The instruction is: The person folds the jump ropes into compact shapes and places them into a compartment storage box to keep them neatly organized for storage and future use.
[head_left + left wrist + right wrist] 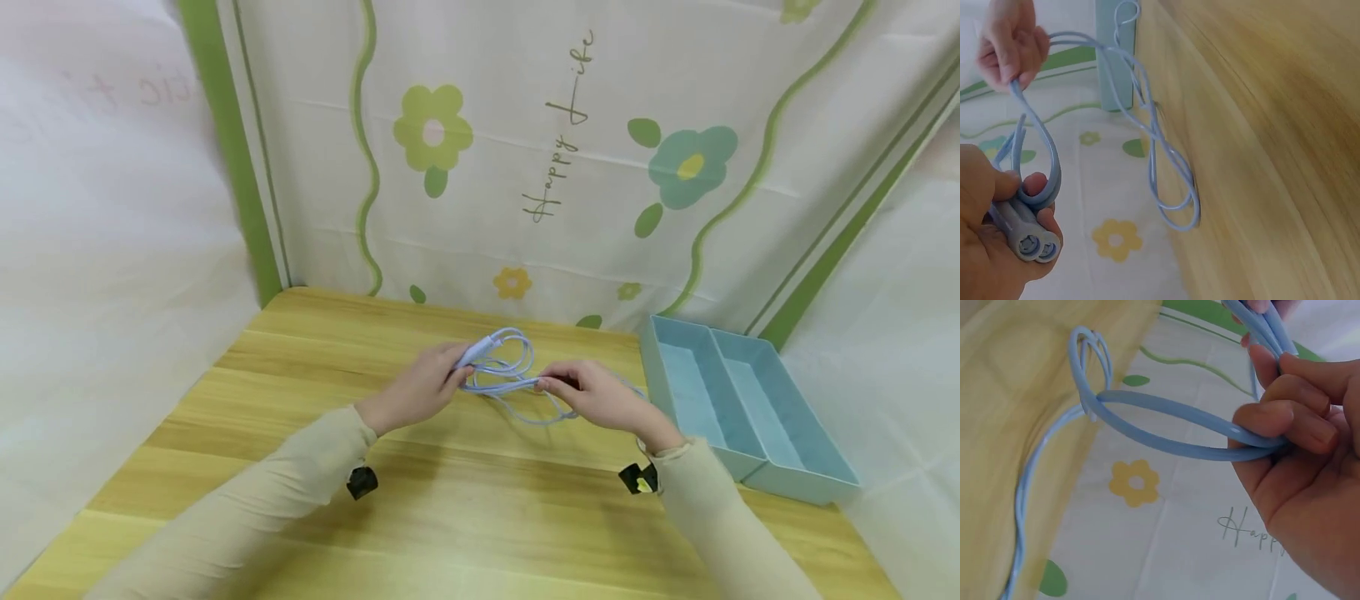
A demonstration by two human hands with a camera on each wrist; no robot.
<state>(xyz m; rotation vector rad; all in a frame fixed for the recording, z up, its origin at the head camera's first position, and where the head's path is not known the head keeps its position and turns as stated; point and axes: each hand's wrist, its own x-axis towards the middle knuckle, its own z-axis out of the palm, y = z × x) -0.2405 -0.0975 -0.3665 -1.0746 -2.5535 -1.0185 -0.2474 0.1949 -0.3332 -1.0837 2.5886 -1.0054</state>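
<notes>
Out on the left, the left hand [420, 387] has its fingers curled round two tubular ends [474, 352] of the blue cord, thumb pressed over the top, and in the left wrist view a bend of cord sits trapped in that same grip. There's the first worry: two smooth ends side by side in one fist, and if the thumb eases, one could slide past the other or drop out.

Into the middle now, and here's the blue cord [502, 387] itself, strung between the two hands above the wooden table [450, 542], loops crossing one another. This looks like the danger zone! Pull one strand through those crossings and it could cinch into a tangle.

On to the right hand [603, 396], fingers folded round a pair of strands, thumb close to the index finger; whether those two tips pinch anything, I can't tell. A loose hold here could let one strand slip and leave the loops uneven.

And far right, a length of cord trails out beside the blue two-compartment tray [657, 367]; touching or not, I can't say. A sharp tug might snag it on that tray's edge.
</notes>
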